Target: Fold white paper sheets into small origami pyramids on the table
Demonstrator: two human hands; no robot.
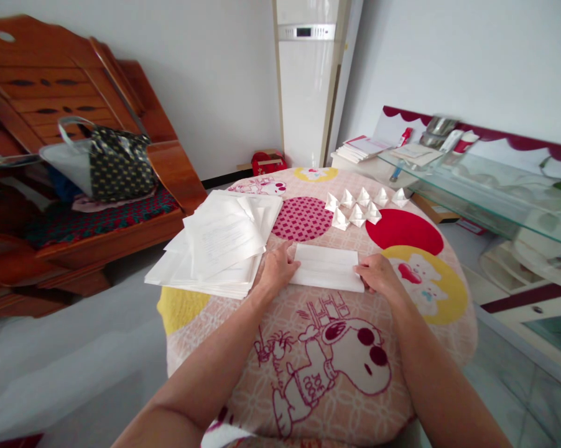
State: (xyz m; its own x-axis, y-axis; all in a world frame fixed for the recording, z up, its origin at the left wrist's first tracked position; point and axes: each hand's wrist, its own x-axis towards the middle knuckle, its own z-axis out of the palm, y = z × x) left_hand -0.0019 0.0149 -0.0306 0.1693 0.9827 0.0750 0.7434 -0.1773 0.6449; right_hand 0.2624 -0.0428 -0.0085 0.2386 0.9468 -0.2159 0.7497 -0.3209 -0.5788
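Observation:
A folded sheet of white paper [328, 267] lies on the patterned tablecloth, wider than it is deep. My left hand [279, 269] grips its left edge with the fingers bent. At the opposite edge, my right hand [376, 274] pinches the paper between thumb and curled fingers. Left of my left hand is a loose stack of white sheets [224, 239], some with faint print. Beyond the folded sheet stand several small folded paper boats [356, 214], grouped in two rows.
A wooden bench [94, 246] with a dotted black bag [119, 163] is on the left. At the right stands a glass-topped cabinet [504, 199] bearing papers and containers. A tall white air conditioner [306, 93] and a red box [267, 163] are behind the table.

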